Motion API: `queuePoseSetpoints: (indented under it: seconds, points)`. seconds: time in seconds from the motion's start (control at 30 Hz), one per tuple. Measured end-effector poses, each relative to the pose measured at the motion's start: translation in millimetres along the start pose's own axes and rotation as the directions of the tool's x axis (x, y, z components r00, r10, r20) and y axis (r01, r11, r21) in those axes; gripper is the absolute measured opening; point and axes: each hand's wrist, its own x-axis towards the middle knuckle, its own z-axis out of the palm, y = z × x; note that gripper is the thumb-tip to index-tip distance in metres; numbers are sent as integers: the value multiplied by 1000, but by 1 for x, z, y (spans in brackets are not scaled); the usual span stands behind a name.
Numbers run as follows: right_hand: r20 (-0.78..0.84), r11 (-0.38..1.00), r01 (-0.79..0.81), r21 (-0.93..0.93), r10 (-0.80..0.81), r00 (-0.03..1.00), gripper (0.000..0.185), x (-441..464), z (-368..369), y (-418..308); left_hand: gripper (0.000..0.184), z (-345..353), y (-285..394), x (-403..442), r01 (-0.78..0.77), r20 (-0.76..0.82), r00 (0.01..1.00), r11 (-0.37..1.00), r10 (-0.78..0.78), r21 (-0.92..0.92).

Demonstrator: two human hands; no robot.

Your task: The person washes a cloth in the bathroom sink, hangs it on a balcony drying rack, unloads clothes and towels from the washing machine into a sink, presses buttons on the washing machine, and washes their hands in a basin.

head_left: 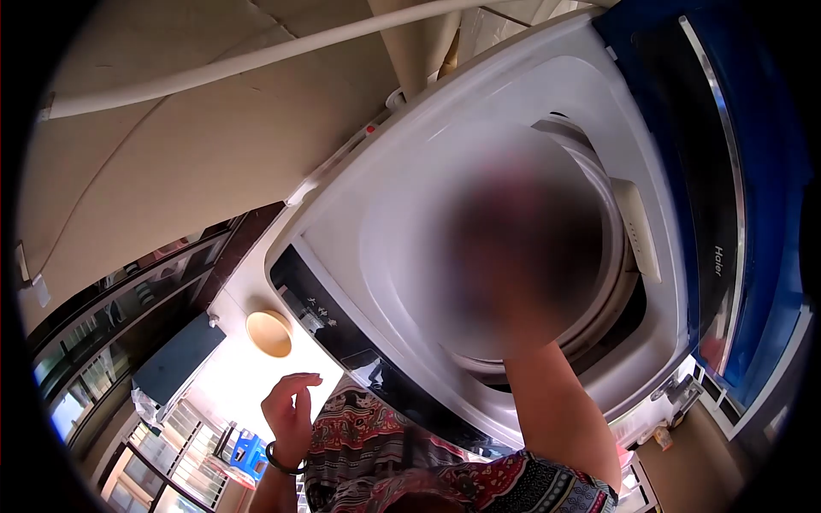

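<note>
A white top-loading washing machine (342, 231) stands before me with its lid raised. My right arm reaches down through the opening into the drum (611, 248). A heavy blur covers my right hand (506, 295) and the drum's contents, so its fingers and anything in them are hidden. Something reddish shows faintly inside the blur. My left hand (291, 412), with a dark bracelet at the wrist, hangs in the air just off the machine's front control panel (359, 355). Its fingers are loosely bent, with the thumb apart, and it holds nothing.
The blue and black lid (727, 188) rises on the right. A pale pipe (256, 61) runs along the wall above. Beyond the left hand are a yellowish basin (269, 333) on the floor, a blue plastic stool (249, 454) and a dark box-like object (180, 359).
</note>
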Motion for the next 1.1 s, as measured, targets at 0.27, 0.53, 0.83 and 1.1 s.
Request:
queuePoseSetpoints:
  seconds: [0.27,0.53,0.83,1.1]
  points:
    - [395,568,-387,726,117,911,37,-183,-200,35,16,-12,33,1,-105,30,993,968,114,-229]
    - [-282,922,-217,321,311,907,54,-231,-215,98,15,-22,48,9,-188,-3,980,934,197,-303]
    - [-393,924,76,-375,-233,889,32,-103,-83,24,17,-9,44,13,-167,-5,985,961,170,-219]
    - [-160,922,-2,387,70,985,34,-227,-156,26,20,5,104,-3,-33,268,936,813,230,-581]
